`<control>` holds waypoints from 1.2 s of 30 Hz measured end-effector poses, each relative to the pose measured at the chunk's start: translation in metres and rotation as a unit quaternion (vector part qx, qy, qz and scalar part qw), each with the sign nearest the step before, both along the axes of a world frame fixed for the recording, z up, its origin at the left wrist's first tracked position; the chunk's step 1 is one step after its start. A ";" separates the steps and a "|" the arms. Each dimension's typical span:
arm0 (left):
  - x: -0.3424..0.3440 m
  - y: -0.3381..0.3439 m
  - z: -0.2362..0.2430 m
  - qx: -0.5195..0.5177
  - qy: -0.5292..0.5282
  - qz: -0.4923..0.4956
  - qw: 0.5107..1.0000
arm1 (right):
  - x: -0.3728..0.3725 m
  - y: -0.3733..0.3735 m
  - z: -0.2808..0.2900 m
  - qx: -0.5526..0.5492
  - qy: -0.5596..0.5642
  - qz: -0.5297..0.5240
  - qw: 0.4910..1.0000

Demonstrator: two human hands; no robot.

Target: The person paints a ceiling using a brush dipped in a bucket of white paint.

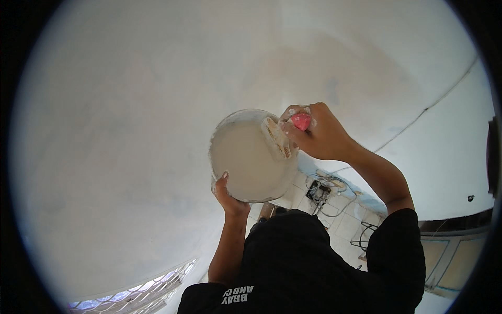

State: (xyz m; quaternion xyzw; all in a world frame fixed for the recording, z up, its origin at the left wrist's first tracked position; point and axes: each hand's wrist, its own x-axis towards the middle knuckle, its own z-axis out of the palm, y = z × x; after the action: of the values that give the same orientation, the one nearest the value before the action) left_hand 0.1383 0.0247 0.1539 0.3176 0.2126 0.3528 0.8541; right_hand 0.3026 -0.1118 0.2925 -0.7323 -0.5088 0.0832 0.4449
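Observation:
My left hand grips the lower left side of a round bucket, its thumb over the rim. Pale, cream-white paint fills the view inside it; how deep it goes I cannot tell. My right hand is closed around the red-pink handle of a wide paintbrush. The brush head is at the bucket's right inner side, its bristles caked with white; whether they touch the paint is unclear. White smears mark the fingers of my right hand.
A pale wall rises close ahead, with a cable along its right part. Below on the tiled floor lie tangled wires and a black box-like thing. A window grille shows lower left, a cabinet-like panel lower right.

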 end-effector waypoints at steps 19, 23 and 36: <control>0.014 -0.008 -0.007 -0.052 0.013 0.059 0.997 | 0.062 -0.033 0.003 0.061 0.214 -0.001 0.975; -0.002 -0.011 0.010 -0.035 -0.014 0.064 0.997 | 0.047 -0.033 0.034 0.092 0.282 0.024 0.955; -0.016 -0.004 0.015 -0.014 0.062 0.022 0.998 | 0.156 0.025 0.142 0.523 0.388 0.115 0.750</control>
State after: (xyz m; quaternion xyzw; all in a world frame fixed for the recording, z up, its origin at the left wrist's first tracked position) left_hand 0.1225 0.0210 0.1692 0.3224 0.2772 0.3479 0.8356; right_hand 0.4587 -0.0863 0.4346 -0.2259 -0.3373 0.1318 0.9044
